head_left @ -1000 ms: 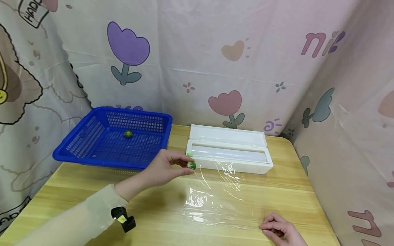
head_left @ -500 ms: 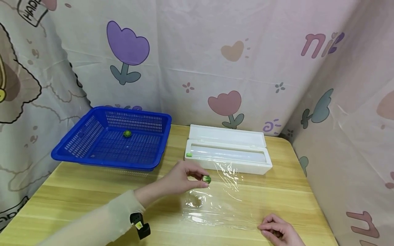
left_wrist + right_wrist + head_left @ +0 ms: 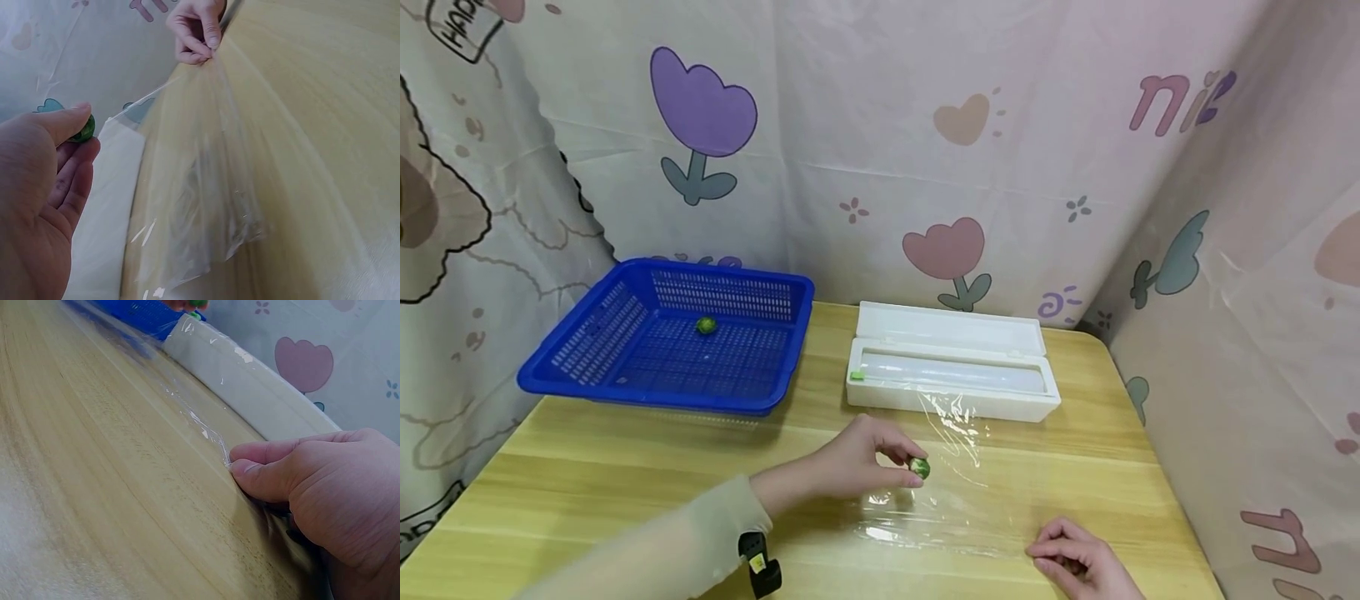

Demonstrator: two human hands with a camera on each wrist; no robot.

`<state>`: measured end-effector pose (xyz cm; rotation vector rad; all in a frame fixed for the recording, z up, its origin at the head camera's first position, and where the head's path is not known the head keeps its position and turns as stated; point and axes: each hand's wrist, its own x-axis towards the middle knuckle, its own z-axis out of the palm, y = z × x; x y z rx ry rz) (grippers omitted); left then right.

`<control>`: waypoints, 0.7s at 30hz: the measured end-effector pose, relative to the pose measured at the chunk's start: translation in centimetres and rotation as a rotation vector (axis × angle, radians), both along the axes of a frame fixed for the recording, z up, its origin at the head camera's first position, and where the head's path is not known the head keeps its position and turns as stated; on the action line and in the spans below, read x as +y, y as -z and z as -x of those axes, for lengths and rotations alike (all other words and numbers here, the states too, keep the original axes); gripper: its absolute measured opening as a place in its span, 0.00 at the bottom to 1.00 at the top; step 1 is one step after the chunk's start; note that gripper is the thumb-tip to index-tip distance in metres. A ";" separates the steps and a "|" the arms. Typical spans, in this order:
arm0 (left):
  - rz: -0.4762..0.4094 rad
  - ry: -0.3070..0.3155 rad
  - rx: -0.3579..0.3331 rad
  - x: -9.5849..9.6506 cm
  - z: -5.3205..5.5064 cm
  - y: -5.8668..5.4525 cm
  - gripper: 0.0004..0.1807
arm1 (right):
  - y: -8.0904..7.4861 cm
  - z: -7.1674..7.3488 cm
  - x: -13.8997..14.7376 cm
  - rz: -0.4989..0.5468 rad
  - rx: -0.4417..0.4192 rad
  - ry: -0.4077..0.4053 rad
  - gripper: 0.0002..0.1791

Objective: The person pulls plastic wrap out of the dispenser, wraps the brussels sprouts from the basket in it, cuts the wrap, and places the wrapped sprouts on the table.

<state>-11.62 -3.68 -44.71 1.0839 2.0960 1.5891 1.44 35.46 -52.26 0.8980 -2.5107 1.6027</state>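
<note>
Between thumb and fingertips, my left hand [image 3: 868,462] pinches a small green Brussels sprout [image 3: 919,468] above a sheet of clear plastic wrap [image 3: 962,508]. The left wrist view shows the sprout [image 3: 85,130] at the fingertips, apart from the wrap. At the near right, my right hand [image 3: 1082,557] pinches a corner of the wrap; the right wrist view shows thumb and index finger together on its edge. The wrap runs out from a white dispenser box [image 3: 955,404] whose lid stands open, with a roll [image 3: 955,372] inside.
A blue plastic basket [image 3: 778,392] stands at the back left, with another Brussels sprout [image 3: 706,325] in it. A green slider [image 3: 857,375] sits at the box's left end. Patterned curtains [image 3: 850,150] hang behind and beside the wooden table [image 3: 625,492].
My left hand has moved right and nearer with the sprout, from beside the dispenser box to above the wrap. My right hand still holds the wrap's corner in about the same place.
</note>
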 end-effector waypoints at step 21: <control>0.136 0.127 0.146 2.4 -1.0 2.0 0.12 | -0.1 -0.2 -0.1 -0.004 -0.028 0.016 0.21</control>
